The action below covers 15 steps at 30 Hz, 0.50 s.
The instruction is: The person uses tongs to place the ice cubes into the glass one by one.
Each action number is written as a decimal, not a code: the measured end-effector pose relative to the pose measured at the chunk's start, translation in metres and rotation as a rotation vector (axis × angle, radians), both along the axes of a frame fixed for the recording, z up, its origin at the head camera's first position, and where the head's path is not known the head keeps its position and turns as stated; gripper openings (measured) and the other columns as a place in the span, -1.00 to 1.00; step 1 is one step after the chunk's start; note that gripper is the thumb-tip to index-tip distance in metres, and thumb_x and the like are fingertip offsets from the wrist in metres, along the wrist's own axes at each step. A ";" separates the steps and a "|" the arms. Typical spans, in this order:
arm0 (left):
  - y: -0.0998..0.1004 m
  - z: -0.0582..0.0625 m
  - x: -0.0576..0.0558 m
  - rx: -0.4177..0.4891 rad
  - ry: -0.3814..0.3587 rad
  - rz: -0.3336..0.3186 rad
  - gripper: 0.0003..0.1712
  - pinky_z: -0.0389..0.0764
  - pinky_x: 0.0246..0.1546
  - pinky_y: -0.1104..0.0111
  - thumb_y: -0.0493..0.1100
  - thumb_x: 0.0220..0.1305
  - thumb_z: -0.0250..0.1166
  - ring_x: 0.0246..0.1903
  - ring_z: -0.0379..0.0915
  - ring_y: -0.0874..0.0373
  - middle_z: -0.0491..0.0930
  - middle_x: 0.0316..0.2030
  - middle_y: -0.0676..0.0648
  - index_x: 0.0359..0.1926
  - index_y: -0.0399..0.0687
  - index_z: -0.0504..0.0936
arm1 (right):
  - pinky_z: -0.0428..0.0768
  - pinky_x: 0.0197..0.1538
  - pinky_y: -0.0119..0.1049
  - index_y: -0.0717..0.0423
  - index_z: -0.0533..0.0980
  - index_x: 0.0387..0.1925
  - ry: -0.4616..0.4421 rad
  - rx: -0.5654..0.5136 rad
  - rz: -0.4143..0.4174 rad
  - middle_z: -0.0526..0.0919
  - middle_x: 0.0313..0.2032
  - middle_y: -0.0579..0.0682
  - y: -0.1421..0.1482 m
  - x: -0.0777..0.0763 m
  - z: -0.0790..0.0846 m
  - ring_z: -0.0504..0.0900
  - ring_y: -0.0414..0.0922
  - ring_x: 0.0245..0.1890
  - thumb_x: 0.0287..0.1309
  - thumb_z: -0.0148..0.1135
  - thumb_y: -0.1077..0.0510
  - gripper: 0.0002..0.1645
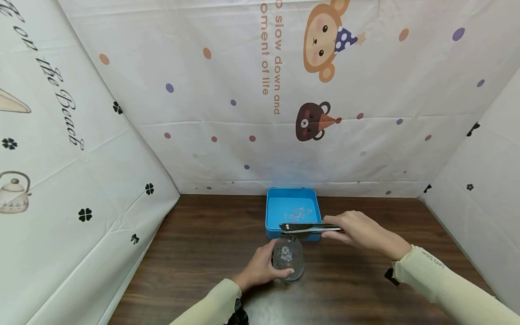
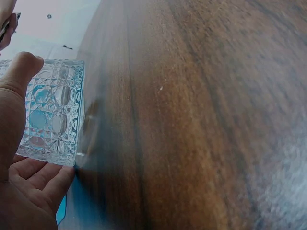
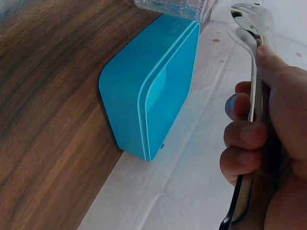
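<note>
My left hand (image 1: 260,267) grips a clear glass (image 1: 293,266), with clear pieces visible inside. The left wrist view shows the thumb and fingers around the cut pattern of the glass (image 2: 60,108), which stands on the table. My right hand (image 1: 359,231) holds metal serving tongs (image 1: 310,228) with their tips above the mouth of the glass. In the right wrist view the tongs (image 3: 254,81) have spoon-like ends, slightly apart; whether anything sits between them I cannot tell. Behind the glass, small clear pieces (image 1: 298,213) lie in a blue square box (image 1: 280,197).
The dark wooden table (image 1: 211,243) ends at a printed white cloth backdrop (image 1: 227,153) just behind the box. Similar white cloth sides stand at the left and right.
</note>
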<state>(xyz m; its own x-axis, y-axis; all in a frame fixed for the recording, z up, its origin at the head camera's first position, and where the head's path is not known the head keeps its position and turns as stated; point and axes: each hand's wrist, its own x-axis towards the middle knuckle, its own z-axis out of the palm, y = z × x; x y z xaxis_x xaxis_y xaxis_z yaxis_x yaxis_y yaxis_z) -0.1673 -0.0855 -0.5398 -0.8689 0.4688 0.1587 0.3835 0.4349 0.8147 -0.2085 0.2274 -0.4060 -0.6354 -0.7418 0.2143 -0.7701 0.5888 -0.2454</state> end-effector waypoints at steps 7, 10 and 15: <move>0.000 0.000 -0.002 -0.018 -0.001 0.011 -0.11 0.66 -0.12 0.37 0.21 0.16 0.52 -0.07 0.59 0.29 0.61 0.08 -0.01 0.38 -0.03 0.38 | 0.67 -0.26 -0.29 0.03 0.62 0.11 -0.012 0.019 -0.049 0.74 -0.25 -0.24 0.000 0.000 -0.004 0.58 -0.49 -0.41 0.40 0.18 -0.31 -0.43; 0.000 0.000 -0.002 -0.019 -0.009 0.010 -0.11 0.66 -0.12 0.37 0.22 0.16 0.52 -0.07 0.59 0.30 0.61 0.08 0.00 0.38 -0.01 0.38 | 0.66 -0.27 -0.29 0.02 0.62 0.12 -0.015 0.022 -0.045 0.74 -0.24 -0.24 -0.001 -0.001 -0.006 0.58 -0.49 -0.41 0.40 0.17 -0.31 -0.43; 0.000 0.000 -0.002 -0.022 -0.004 0.007 -0.11 0.66 -0.11 0.36 0.22 0.16 0.52 -0.08 0.59 0.30 0.62 0.07 0.01 0.37 -0.02 0.39 | 0.60 -0.35 -0.35 -0.01 0.62 0.08 -0.031 0.018 -0.037 0.71 -0.30 -0.28 -0.002 -0.002 -0.009 0.52 -0.51 -0.48 0.39 0.19 -0.30 -0.47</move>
